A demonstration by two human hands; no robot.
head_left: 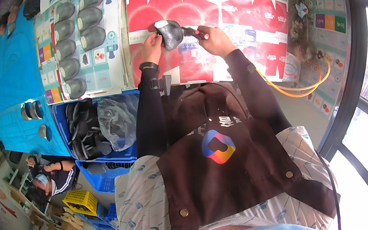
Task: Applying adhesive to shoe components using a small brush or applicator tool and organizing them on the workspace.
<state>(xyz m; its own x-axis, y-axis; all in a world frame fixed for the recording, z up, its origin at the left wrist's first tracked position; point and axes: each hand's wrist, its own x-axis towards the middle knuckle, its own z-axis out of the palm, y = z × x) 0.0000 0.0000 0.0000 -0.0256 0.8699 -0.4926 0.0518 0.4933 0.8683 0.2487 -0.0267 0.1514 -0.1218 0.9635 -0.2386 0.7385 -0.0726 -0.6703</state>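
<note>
Dark grey rounded shell [171,35] is pinched in the left hand [152,51] over a red-and-white printed sheet [195,9], while the right hand [217,42] is wrapped round some dark pink-ended tool [191,32], similar grey shells [67,49] lined up off left.

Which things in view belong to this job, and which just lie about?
In use:
curved grey piece, in the left hand
small dark item, kind unclear, in the right hand
similar grey pieces, probably

Apparently lying about:
clear plastic bag
yellow crate
</note>
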